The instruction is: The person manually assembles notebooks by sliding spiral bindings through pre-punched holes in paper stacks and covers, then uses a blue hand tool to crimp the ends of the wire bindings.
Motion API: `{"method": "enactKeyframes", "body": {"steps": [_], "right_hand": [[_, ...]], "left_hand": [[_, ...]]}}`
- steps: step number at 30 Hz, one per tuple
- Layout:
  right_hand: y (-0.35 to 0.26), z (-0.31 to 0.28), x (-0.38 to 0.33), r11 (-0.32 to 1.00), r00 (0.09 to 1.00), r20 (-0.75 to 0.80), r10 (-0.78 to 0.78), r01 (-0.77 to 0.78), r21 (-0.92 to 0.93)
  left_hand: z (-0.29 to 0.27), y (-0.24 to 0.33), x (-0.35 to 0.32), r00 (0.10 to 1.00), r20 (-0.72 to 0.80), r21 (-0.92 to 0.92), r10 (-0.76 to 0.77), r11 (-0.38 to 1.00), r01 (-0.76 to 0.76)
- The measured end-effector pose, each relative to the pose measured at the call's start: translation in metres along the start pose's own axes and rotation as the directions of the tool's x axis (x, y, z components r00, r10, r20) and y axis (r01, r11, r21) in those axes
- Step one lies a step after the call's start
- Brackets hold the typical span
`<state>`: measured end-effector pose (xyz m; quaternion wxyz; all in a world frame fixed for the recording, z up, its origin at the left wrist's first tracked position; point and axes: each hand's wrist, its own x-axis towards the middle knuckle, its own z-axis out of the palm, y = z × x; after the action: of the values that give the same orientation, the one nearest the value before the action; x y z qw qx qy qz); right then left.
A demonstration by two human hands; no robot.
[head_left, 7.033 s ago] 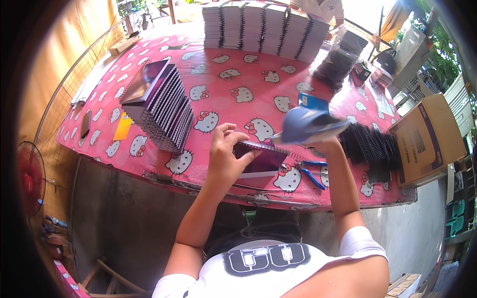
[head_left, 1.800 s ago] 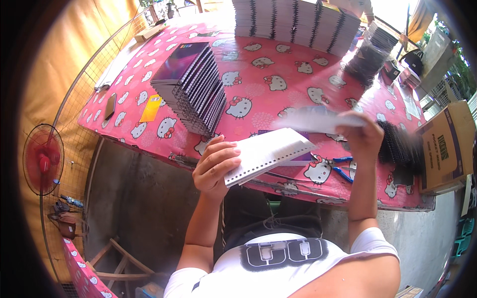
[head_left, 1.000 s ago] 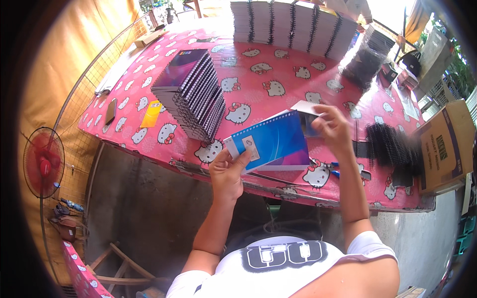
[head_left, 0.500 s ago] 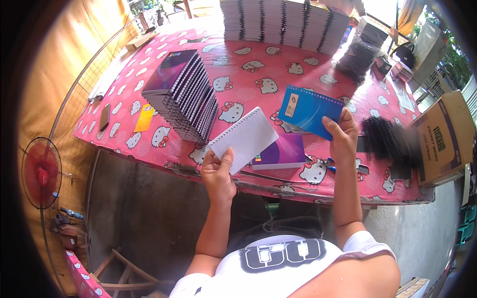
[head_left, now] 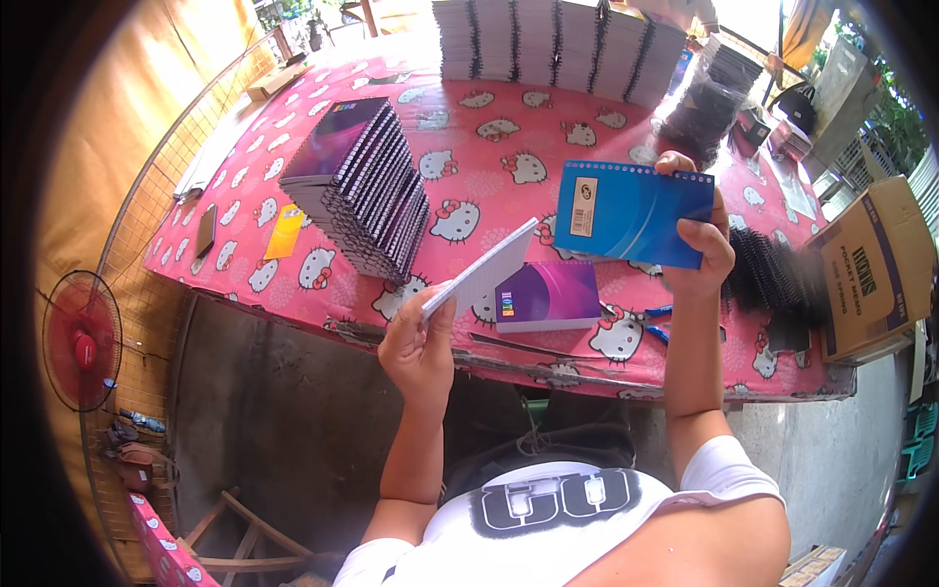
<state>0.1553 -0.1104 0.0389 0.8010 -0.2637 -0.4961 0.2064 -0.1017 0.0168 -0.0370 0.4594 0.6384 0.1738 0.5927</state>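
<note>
Holding light, floppy blue cover (head_left: pixel 631 212) by right edge, right hand (head_left: pixel 706 256) pinching | left hand (head_left: pixel 419 344) gripping bendable white page block (head_left: pixel 481 272) at lower corner, frame centre

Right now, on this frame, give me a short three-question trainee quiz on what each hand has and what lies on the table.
1. True or false: the left hand holds a white block of pages.
2. What does the right hand hold? A) blue cover B) scissors C) phone
3. Fill in: on the pink tablecloth between the hands lies a ____ notebook.

Key: 1 true; 2 A; 3 purple.
</note>
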Motion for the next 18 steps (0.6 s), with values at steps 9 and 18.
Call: {"method": "enactKeyframes", "body": {"steps": [9,18], "right_hand": [[-0.001,0.01,0.009,0.998,0.995,0.102,-0.009,0.015,-0.056],[0.005,0.044,0.0,0.839,0.974,0.052,-0.223,0.218,-0.499]], "left_hand": [[-0.003,0.001,0.0,0.99,0.072,0.129,0.121,0.983,-0.129],[-0.007,0.001,-0.006,0.906,0.112,0.239,0.408,0.874,-0.423]]}}
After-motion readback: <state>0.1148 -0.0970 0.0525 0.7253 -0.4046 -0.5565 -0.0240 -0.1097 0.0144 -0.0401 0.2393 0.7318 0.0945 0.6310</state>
